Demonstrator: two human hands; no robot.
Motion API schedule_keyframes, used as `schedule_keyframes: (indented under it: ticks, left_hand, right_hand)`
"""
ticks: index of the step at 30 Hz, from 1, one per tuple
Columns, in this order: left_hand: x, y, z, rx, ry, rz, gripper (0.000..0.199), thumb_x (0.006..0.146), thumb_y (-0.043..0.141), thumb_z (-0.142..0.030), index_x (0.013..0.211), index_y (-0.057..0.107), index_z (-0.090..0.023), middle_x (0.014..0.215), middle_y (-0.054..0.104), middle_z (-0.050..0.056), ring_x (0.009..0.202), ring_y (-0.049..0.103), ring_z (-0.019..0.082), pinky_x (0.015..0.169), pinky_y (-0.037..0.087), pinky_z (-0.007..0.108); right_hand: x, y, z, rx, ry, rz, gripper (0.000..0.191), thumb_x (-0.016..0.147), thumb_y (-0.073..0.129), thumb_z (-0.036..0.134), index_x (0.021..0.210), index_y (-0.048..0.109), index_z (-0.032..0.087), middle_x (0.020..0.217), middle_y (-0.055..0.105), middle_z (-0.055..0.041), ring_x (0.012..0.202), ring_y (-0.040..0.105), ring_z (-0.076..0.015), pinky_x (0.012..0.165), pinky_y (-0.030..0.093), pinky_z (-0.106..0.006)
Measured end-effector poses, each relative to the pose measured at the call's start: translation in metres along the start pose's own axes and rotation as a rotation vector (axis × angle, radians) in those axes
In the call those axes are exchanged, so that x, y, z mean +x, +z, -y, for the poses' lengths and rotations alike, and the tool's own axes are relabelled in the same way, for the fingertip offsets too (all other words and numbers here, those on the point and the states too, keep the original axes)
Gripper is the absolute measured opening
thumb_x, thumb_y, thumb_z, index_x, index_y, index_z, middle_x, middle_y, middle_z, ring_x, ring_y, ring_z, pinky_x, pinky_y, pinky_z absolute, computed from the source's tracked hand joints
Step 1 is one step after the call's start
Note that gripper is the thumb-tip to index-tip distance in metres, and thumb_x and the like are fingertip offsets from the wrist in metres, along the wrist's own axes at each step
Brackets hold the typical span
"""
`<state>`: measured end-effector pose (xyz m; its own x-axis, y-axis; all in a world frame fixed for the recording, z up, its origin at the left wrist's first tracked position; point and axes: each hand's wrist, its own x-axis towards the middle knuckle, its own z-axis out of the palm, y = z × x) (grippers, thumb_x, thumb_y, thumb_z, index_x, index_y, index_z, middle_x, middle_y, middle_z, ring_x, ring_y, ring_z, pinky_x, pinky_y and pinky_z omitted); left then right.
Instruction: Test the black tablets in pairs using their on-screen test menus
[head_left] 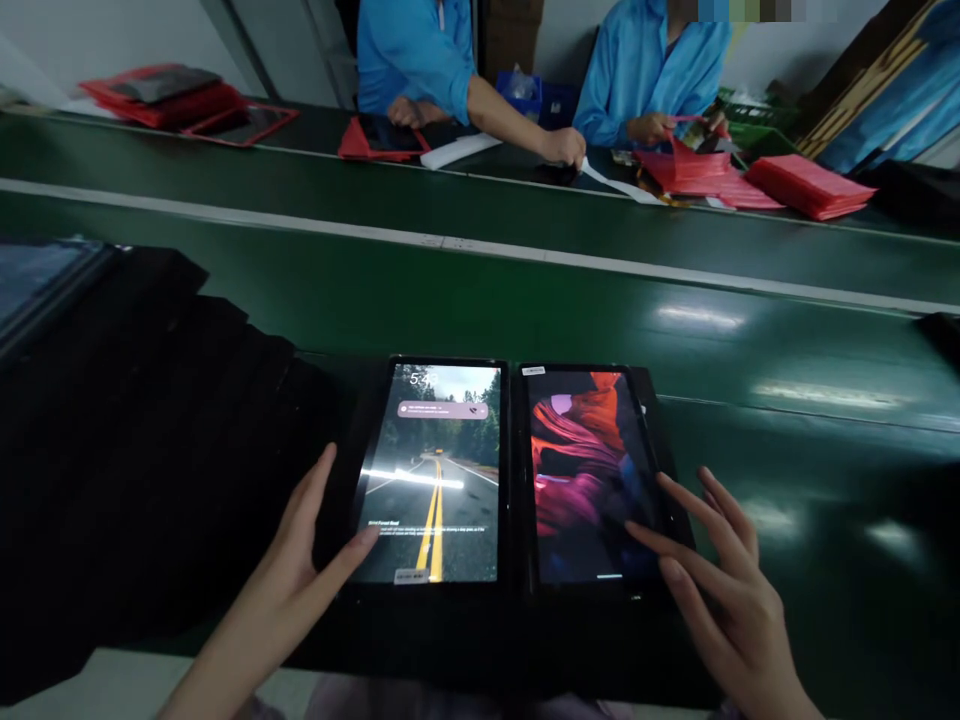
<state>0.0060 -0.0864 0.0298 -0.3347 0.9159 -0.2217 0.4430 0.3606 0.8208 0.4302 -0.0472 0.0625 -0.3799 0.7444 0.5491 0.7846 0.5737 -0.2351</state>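
Observation:
Two lit tablets lie side by side on black material at the bench's near edge. The left tablet (431, 470) shows a road through a forest, with a clock and a notification bar. Red and purple folds fill the screen of the right tablet (585, 470). My left hand (304, 560) is open at the left tablet's left edge, thumb over the lower left of the screen, index finger pointing up beside it. My right hand (727, 580) has its fingers spread, one fingertip over the right tablet's screen and another at its right edge. Neither hand grasps anything.
A large heap of black sheets (150, 450) covers the left side. Across the green bench (480, 290), two people in blue work among red pouches (810, 185), a tablet and a white strip. More red pouches (165, 95) lie at the far left.

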Motion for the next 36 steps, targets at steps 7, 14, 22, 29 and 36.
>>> schedule_keyframes:
  ticks: [7,14,22,29,36]
  left_hand:
    - [-0.010,0.005,0.008,0.275,0.215,0.055,0.111,0.091,0.071,-0.070,0.179,0.012,-0.038,0.189,0.010,0.014,0.170,0.016,0.050,0.126,0.036,0.073]
    - [-0.001,0.024,-0.032,0.097,0.044,-0.181,0.098,0.097,0.064,-0.065,0.178,0.018,-0.033,0.188,0.001,0.014,0.167,0.030,0.048,0.129,0.039,0.066]
    - [-0.006,0.015,-0.023,0.089,0.095,-0.102,0.099,0.095,0.064,-0.068,0.177,0.014,-0.046,0.189,0.006,0.005,0.168,0.028,0.046,0.124,0.046,0.067]
    - [-0.020,0.009,-0.006,0.299,0.175,-0.015,0.108,0.092,0.067,-0.072,0.178,0.007,-0.044,0.189,0.005,0.009,0.170,0.017,0.050,0.118,0.050,0.070]
    - [-0.018,0.028,-0.014,0.359,0.133,-0.057,0.119,0.086,0.071,-0.075,0.179,0.003,-0.042,0.189,0.000,0.012,0.167,0.023,0.055,0.112,0.053,0.075]
  right_hand:
    - [0.007,0.004,0.008,0.058,-0.064,-0.027,0.033,0.111,0.052,0.018,0.118,0.082,0.029,0.153,0.068,-0.0062,0.162,0.044,-0.0277,0.111,0.057,-0.043]
    - [0.007,0.002,0.018,0.080,-0.057,-0.028,0.029,0.109,0.053,0.016,0.110,0.081,0.026,0.149,0.069,-0.0078,0.160,0.047,-0.0268,0.111,0.058,-0.042]
    - [0.005,-0.007,0.016,0.105,-0.110,0.030,0.029,0.106,0.056,0.012,0.101,0.082,0.024,0.150,0.067,-0.0103,0.162,0.044,-0.0274,0.114,0.056,-0.041]
    - [0.009,0.006,0.025,0.139,-0.124,0.037,0.029,0.104,0.057,0.011,0.100,0.083,0.023,0.150,0.067,-0.0101,0.161,0.045,-0.0283,0.114,0.057,-0.042]
    - [0.009,-0.001,0.020,0.143,-0.141,0.044,0.030,0.103,0.056,0.007,0.107,0.081,0.024,0.146,0.068,-0.0101,0.159,0.047,-0.0282,0.112,0.058,-0.043]
